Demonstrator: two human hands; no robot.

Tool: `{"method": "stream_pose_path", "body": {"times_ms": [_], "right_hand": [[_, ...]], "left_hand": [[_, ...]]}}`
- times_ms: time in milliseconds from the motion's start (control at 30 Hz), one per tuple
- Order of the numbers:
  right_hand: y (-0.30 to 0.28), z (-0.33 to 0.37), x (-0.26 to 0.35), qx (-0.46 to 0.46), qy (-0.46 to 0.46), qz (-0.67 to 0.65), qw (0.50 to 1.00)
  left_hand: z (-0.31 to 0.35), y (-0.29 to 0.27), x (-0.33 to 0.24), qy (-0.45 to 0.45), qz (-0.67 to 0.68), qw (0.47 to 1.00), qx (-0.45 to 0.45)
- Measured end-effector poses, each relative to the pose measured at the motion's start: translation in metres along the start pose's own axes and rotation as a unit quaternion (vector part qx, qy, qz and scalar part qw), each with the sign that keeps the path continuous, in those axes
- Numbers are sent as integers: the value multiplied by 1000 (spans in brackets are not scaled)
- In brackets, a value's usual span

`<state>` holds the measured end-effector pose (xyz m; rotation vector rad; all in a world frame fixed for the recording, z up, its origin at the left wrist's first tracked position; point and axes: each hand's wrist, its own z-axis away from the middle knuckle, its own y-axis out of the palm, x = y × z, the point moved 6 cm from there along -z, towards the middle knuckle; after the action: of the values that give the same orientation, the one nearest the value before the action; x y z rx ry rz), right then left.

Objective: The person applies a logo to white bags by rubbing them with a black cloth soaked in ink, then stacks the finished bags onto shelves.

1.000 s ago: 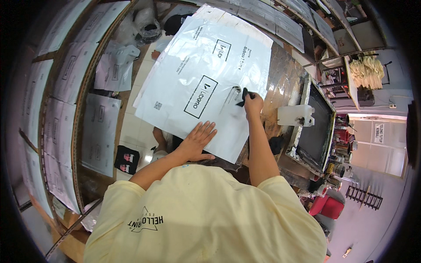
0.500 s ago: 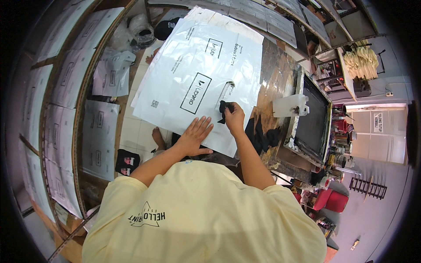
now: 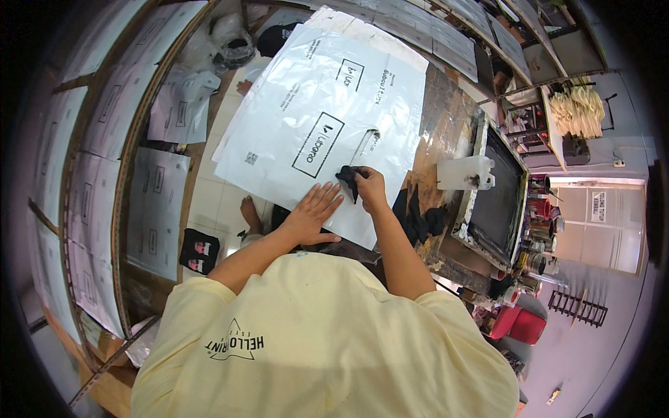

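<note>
A large white plastic sheet (image 3: 279, 153) with black print lies over the work table before me. My left hand (image 3: 313, 212) rests flat on its near part, fingers stretched out. My right hand (image 3: 369, 188) pinches a crumpled black cloth (image 3: 346, 180) against the sheet, just right of the left fingertips. Beyond the cloth, a dark smudge (image 3: 373, 133) shows near a long outlined box on the sheet. More black cloths (image 3: 421, 216) lie on the wooden table (image 3: 440, 111), right of my right forearm.
A whitish plastic jerrycan (image 3: 460, 173) stands beside a framed dark screen (image 3: 498, 198) on the right. Racks holding printed white sheets (image 3: 157, 209) line the left side. Paint cans (image 3: 536, 209) crowd the far right. A bare foot (image 3: 250, 214) shows below the table's left edge.
My right hand has drawn the black cloth slightly left and nearer to my left hand. The left hand stays flat on the sheet. The view has shifted a little.
</note>
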<state>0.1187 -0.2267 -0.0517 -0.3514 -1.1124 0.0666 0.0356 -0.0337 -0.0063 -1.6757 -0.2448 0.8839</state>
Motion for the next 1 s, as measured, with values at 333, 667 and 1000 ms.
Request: {"method": "stream_pose_path", "body": {"times_ms": [333,667,1000], "right_hand": [[-3,40,58,-111,-262,295,912],[11,66,68,-86,-359,483,794],[17,48,61,-70,-352,484,798]], "left_hand": [[-1,1,1,0,7,1000,1],[-3,2,1,-4,7,1000,8],[-3,2,2,-11,8,1000,11]]}}
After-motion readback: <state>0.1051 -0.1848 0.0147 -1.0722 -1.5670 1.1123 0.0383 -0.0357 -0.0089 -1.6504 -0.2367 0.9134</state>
